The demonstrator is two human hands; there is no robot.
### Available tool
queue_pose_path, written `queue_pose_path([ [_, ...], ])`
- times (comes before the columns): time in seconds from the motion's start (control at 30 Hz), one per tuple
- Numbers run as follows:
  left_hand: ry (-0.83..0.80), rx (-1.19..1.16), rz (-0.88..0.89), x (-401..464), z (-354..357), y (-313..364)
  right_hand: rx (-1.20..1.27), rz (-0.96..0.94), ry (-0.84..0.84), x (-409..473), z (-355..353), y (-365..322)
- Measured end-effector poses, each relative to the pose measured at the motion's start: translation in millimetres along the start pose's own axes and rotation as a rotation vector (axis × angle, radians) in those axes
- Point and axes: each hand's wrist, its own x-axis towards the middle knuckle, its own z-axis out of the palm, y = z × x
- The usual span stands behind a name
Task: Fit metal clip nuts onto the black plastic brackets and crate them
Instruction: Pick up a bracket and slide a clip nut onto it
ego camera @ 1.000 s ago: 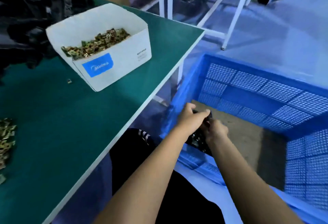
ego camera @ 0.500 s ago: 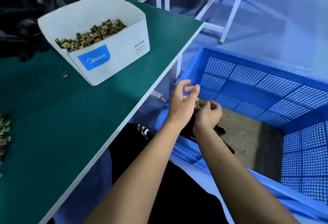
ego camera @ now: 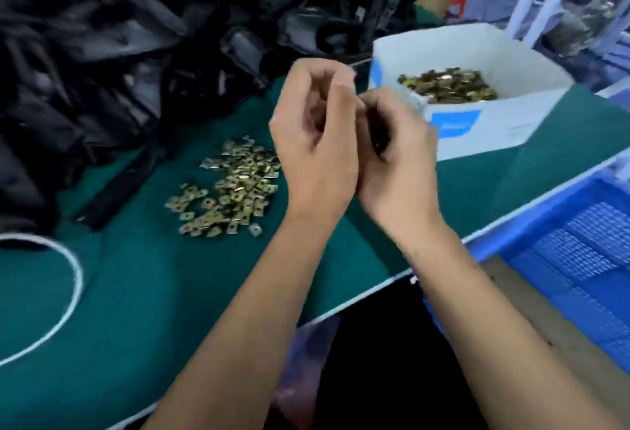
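1. The table wears a flat green mat with a pale edge; a thin white cord loops across its left side.
2. Loose clip nuts, small brass-coloured squares of folded metal, lie scattered just left of the hands.
3. More nuts fill a white cardboard box with a blue label, far right on the mat.
4. Black plastic brackets, matte and angular, heap up along the back.
5. A blue mesh-walled crate sits beside the table, lower right.
6. The left hand and right hand meet above the mat, wrists raised, fingers curled inward and touching. Blur hides whether either holds anything.
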Motion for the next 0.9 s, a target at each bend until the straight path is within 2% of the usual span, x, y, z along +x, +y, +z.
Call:
queue_pose_path([
  [0.1,0.193,0.136,-0.025,20.5,-74.3,-12.8,-0.137,-0.102,-0.454,6.4,55.5,-22.6],
  [0.2,0.336,0.411,-0.020,35.0,-144.6,-23.3,-0.356,-0.339,-0.847,7.5,105.2,-43.3],
  [0.33,0.310,0.990,-0.092,52.7,-218.1,-37.3,-0.594,-0.500,-1.071,5.5,155.2,-55.2],
  [0.47,0.048,1.215,-0.147,56.7,-242.1,-47.3,-0.456,-0.532,-1.054,7.7,169.9,-48.0],
  [0.53,-0.013,1.258,-0.169,56.4,-241.8,-47.9,-0.403,-0.509,-1.057,7.4,170.3,-44.9],
  [0.73,-0.053,1.207,-0.240,60.2,-244.8,-47.1,-0.192,-0.359,-0.979,6.9,174.4,-32.5],
  [0.9,0.034,1.122,-0.277,60.6,-245.9,-45.1,0.062,-0.167,-0.840,9.9,171.8,-25.1],
])
